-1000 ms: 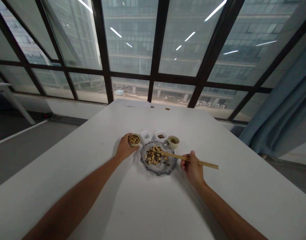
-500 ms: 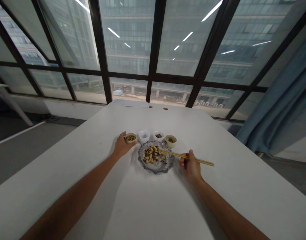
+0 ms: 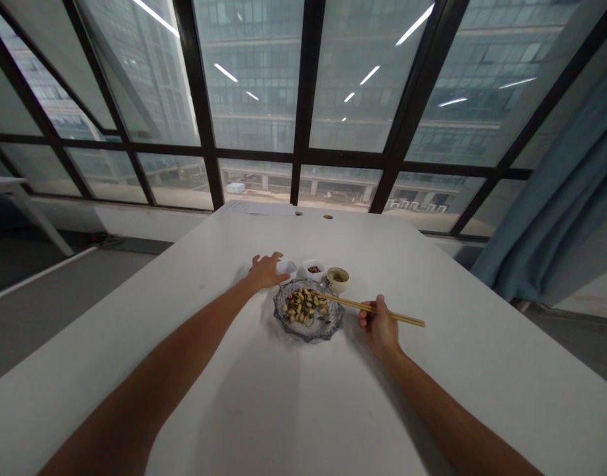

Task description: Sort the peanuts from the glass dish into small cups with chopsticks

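Note:
In the head view my right hand grips a pair of wooden chopsticks, whose tips reach into the nuts on a scalloped glass plate. Pale pistachio-like nuts are heaped with darker seeds on the plate's left side. My left hand is open, thumb and fingers apart, at the left edge of a white square dish; whether it touches the dish I cannot tell. The small cup of nuts seen earlier is hidden behind that hand.
Right of the white dish stand a second white dish with dark bits in it and a small beige cup. All rest on a white table. Papers lie at its far edge, before large windows. A blue curtain hangs at right.
My left hand has let go of the small nut cup and moved right to the white dish, covering the cup from view. The right hand and chopsticks have barely moved.

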Motion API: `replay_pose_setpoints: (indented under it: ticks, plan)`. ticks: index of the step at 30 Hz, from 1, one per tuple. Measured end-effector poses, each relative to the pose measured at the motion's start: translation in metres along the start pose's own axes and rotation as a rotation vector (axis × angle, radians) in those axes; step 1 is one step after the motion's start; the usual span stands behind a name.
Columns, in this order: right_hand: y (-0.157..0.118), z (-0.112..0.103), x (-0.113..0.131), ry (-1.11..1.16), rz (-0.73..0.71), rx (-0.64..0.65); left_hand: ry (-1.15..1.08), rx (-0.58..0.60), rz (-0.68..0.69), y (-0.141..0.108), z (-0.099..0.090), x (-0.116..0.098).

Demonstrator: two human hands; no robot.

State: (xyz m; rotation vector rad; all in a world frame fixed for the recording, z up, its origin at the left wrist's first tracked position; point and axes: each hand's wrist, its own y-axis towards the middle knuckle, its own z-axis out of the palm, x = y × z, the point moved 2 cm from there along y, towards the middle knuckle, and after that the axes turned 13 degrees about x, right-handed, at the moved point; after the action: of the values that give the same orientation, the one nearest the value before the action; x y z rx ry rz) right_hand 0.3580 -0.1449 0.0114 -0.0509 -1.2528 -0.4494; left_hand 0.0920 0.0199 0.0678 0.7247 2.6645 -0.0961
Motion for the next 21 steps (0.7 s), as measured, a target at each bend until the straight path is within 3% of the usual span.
replay_pose_setpoints:
  ticks: [4, 7, 10, 15, 21]
  plan:
    - [-0.005, 0.004, 0.004, 0.005, 0.041, -0.091, 0.026, -0.047, 0.089, -0.004, -0.004, -0.002]
    - [-0.013, 0.010, 0.013, -0.108, -0.071, -0.102, 0.059, -0.105, 0.199, -0.010, -0.006, -0.002]
    - [-0.022, 0.016, 0.018, -0.279, -0.203, -0.014, 0.063, -0.133, 0.258, -0.015, -0.005, -0.001]
    - [-0.030, 0.019, 0.017, -0.489, -0.342, 0.150, 0.065, -0.179, 0.243, -0.019, -0.004, 0.002]
    - [-0.031, 0.022, 0.022, -0.527, -0.395, 0.182, 0.000, -0.197, 0.165, -0.018, 0.002, 0.006]
